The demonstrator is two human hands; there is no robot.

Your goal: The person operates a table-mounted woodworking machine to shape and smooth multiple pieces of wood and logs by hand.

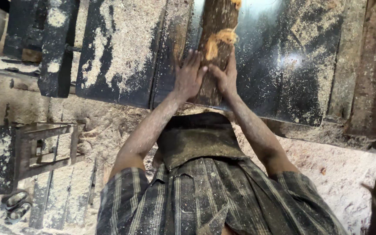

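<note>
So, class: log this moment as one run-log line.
left hand flat on log | right hand flat on log | log on sawdusty metal table

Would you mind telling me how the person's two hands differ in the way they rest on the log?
The left hand lies flat with fingers spread on the log's left side; the right hand sits on its right edge, fingers closer together. The left fingertips reach slightly higher, near the splintered orange patch, than the right ones. Both press the log's near end on the dusty metal table.
</note>
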